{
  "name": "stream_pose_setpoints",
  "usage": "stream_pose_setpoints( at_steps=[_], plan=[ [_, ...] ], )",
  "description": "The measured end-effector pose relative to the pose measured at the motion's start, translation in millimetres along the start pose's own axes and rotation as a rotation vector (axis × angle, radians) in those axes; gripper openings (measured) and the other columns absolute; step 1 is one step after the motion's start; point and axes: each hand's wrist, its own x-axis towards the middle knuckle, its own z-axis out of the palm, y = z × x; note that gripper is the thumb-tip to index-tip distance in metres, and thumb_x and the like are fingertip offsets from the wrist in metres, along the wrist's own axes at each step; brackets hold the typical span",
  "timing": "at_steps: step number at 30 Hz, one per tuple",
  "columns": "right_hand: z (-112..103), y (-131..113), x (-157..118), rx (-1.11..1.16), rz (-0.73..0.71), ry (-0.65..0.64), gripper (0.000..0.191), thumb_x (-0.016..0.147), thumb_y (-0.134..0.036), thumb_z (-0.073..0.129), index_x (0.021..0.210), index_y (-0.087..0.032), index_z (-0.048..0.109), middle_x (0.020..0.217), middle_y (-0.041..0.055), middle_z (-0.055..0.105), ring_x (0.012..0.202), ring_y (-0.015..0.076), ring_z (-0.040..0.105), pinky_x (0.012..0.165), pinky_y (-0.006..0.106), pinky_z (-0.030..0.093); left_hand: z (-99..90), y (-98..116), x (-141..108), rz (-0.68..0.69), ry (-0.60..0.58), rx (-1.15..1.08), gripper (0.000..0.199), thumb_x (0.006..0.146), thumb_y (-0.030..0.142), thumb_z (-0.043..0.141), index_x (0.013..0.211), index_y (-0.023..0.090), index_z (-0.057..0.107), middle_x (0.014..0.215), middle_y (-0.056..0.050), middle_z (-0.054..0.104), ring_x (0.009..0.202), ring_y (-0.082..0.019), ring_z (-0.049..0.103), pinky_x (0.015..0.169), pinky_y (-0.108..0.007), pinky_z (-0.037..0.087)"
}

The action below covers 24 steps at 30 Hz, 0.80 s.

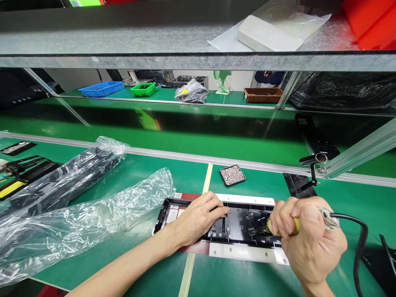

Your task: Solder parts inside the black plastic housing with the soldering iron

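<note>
A long black plastic housing lies open side up on a fixture with white strips along its long edges. My left hand rests over the housing's left part, fingers stretched out and touching it, not wrapped around anything. In my right hand, closed fingers grip a yellow electric screwdriver with a black cord from its rear end. The tool points left and down into the housing's right part; its tip is hard to make out. Just behind the housing sits a small black tray of screws.
Clear plastic bags spread across the left, one around a dark part. A metal tube holder stands at back right beside a slanted post. A shelf crosses overhead. Blue and brown bins stand farther back.
</note>
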Motion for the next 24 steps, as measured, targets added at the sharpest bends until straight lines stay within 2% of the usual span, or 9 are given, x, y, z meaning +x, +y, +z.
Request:
stream_pose_setpoints(
  at_steps=[4,6,9,13,17,21,24],
  plan=[
    [0,1,-1,0.006,0.0,-0.003,0.026,0.101,-0.027,0.059,0.077,-0.019,0.05,0.053,-0.0055,0.044,0.043,0.0099,0.044,0.039,0.023,0.039,0.3,1,-1,0.014,-0.03,0.042,0.029,0.103,0.005,0.046,0.126,0.016,0.059,0.11,-0.008,0.064,0.101,-0.022,0.053,0.087,-0.037,0.052],
    [0,2,-1,0.01,-0.008,-0.006,0.026,0.101,-0.026,0.059,0.078,-0.019,0.05,0.053,-0.0055,0.044,0.043,0.0097,0.044,0.039,0.023,0.039,-1.8,2,-1,0.009,-0.008,0.059,0.029,0.103,0.005,0.047,0.126,0.016,0.06,0.11,-0.009,0.064,0.102,-0.023,0.054,0.087,-0.037,0.053],
    [1,2,0,0.009,-0.034,-0.015,0.024,0.101,-0.023,0.058,0.078,-0.019,0.051,0.053,-0.0056,0.044,0.043,0.0092,0.043,0.038,0.022,0.039,-7.3,8,-3,-0.009,0.076,0.069,0.027,0.103,0.006,0.049,0.125,0.016,0.06,0.108,-0.008,0.065,0.103,-0.023,0.055,0.087,-0.038,0.053],
    [1,1,-1,-0.003,-0.048,-0.037,0.024,0.102,-0.023,0.056,0.079,-0.019,0.052,0.054,-0.0056,0.044,0.044,0.0092,0.044,0.039,0.022,0.04,-9.4,27,-12,0.01,0.169,0.037,0.023,0.101,0.009,0.056,0.124,0.015,0.061,0.105,-0.009,0.067,0.098,-0.022,0.057,0.083,-0.038,0.053],
    [2,4,-2,-0.019,-0.065,-0.058,0.025,0.104,-0.025,0.054,0.079,-0.019,0.051,0.055,-0.0059,0.043,0.044,0.0088,0.043,0.039,0.022,0.04,1.2,42,-18,0.058,0.269,0.029,0.022,0.098,0.011,0.064,0.12,0.012,0.063,0.098,-0.009,0.068,0.096,-0.024,0.058,0.081,-0.039,0.052],
    [4,6,-2,-0.039,-0.074,-0.075,0.024,0.105,-0.023,0.052,0.081,-0.019,0.051,0.056,-0.0059,0.044,0.045,0.0081,0.043,0.039,0.021,0.038,13.7,41,-19,0.011,0.472,0.084,0.017,0.095,0.007,0.066,0.112,0.01,0.063,0.094,-0.009,0.068,0.09,-0.023,0.058,0.081,-0.04,0.051],
    [5,6,-3,-0.052,-0.071,-0.086,0.024,0.105,-0.023,0.052,0.081,-0.019,0.051,0.056,-0.0056,0.044,0.046,0.0082,0.043,0.04,0.021,0.038,20.5,40,-21,-0.023,0.517,0.184,0.015,0.096,0.009,0.066,0.11,0.011,0.063,0.091,-0.008,0.068,0.086,-0.022,0.058,0.079,-0.04,0.05]
  ],
)
